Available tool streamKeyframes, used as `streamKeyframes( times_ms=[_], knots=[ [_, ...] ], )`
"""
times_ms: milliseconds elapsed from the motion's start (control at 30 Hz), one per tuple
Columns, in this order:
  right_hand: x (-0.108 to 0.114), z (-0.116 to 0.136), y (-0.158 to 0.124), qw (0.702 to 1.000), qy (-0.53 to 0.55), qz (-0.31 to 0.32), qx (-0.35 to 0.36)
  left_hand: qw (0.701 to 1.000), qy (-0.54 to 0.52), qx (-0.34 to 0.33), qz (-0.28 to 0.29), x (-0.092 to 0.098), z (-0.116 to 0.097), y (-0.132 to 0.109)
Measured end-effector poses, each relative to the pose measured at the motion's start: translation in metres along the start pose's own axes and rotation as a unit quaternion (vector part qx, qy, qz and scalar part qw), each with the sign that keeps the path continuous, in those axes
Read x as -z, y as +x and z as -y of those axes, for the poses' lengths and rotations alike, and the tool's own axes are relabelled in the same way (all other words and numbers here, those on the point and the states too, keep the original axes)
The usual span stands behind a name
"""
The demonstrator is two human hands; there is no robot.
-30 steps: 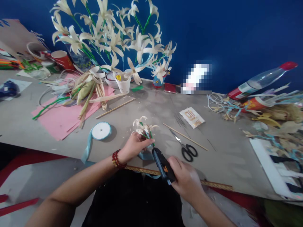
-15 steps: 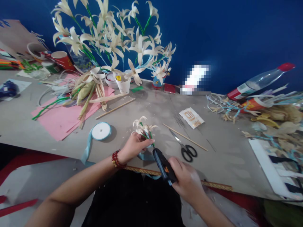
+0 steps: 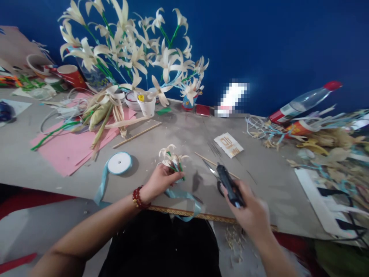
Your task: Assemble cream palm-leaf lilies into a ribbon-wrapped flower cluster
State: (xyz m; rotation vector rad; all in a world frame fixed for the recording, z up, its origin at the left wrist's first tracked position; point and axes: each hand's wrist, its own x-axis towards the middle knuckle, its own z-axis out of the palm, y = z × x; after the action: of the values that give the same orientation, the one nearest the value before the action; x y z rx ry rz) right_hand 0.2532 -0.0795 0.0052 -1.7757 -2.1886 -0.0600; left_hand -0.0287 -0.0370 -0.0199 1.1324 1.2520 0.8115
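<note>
A small bunch of cream artificial flowers (image 3: 170, 156) with green stems is pinched in my left hand (image 3: 161, 180), just above the table's front part. Light blue ribbon (image 3: 184, 196) trails from beneath that hand and hangs over the table edge. My right hand (image 3: 252, 209) is wrapped round a black glue gun (image 3: 229, 184), its nozzle pointing away from me and apart from the flowers. Beneath the glue gun lie scissors (image 3: 211, 169), their handles partly hidden. A thin wooden stick (image 3: 201, 157) passes beside them.
A ribbon roll (image 3: 119, 163) lies left of my hands. Pink paper (image 3: 62, 154) carries dried husks further left. Tall cream flowers (image 3: 135, 57) stand in cups at the back. A printed packet (image 3: 229, 145), a bottle (image 3: 305, 103) and a white power strip (image 3: 319, 204) are on the right.
My right hand has carried the glue gun to the right, away from the flowers and over the scissors. The left hand still holds the flowers. More of the blue ribbon now shows.
</note>
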Motion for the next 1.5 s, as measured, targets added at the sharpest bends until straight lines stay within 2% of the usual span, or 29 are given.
streamKeyframes(
  times_ms=[67,233,367,533,600,633,700,767,833,933,1033,1167,1267,1367,1500],
  knots=[
    [0.001,-0.021,0.015,0.995,-0.086,-0.014,-0.052,1.0,-0.015,0.004,0.001,0.0,0.003,0.0],
    [0.0,-0.059,0.059,0.977,-0.186,0.076,-0.076,0.997,-0.081,0.009,0.005,-0.002,0.005,0.0],
    [-0.008,-0.079,0.081,0.977,-0.171,0.115,-0.047,0.994,-0.105,0.011,0.008,-0.004,0.003,0.0],
    [-0.005,-0.095,0.089,0.984,-0.13,0.117,0.025,0.987,-0.158,0.014,0.003,-0.003,0.0,0.001],
    [0.006,-0.083,0.083,0.988,-0.126,0.069,0.054,0.985,-0.172,0.025,-0.009,-0.003,-0.004,0.0],
    [0.014,-0.07,0.077,0.991,-0.112,0.021,0.065,0.984,-0.177,0.031,-0.014,-0.003,-0.007,-0.002],
    [0.032,-0.033,0.061,0.992,-0.039,-0.053,0.105,0.981,-0.187,0.04,-0.02,-0.004,-0.013,-0.005],
    [0.046,0.01,0.043,0.973,0.044,-0.103,0.203,0.979,-0.2,0.036,-0.024,-0.008,-0.018,-0.009],
    [0.054,0.048,0.029,0.941,0.104,-0.112,0.301,0.977,-0.209,0.022,-0.03,-0.014,-0.022,-0.012],
    [0.054,0.078,0.02,0.932,0.139,-0.081,0.324,0.975,-0.216,-0.001,-0.048,-0.022,-0.026,-0.013],
    [0.048,0.079,0.023,0.94,0.127,-0.041,0.315,0.968,-0.239,-0.028,-0.069,-0.027,-0.032,-0.012],
    [0.047,0.063,0.028,0.952,0.095,-0.01,0.292,0.957,-0.272,-0.028,-0.097,-0.028,-0.038,-0.011],
    [0.05,0.052,0.024,0.966,0.126,0.024,0.225,0.962,-0.252,-0.029,-0.1,-0.026,-0.039,-0.01],
    [0.053,0.045,0.017,0.968,0.181,0.067,0.162,0.97,-0.207,-0.063,-0.107,-0.024,-0.038,-0.011],
    [0.055,0.033,0.012,0.947,0.28,0.14,0.071,0.975,-0.143,-0.108,-0.128,-0.016,-0.038,-0.012]
  ],
)
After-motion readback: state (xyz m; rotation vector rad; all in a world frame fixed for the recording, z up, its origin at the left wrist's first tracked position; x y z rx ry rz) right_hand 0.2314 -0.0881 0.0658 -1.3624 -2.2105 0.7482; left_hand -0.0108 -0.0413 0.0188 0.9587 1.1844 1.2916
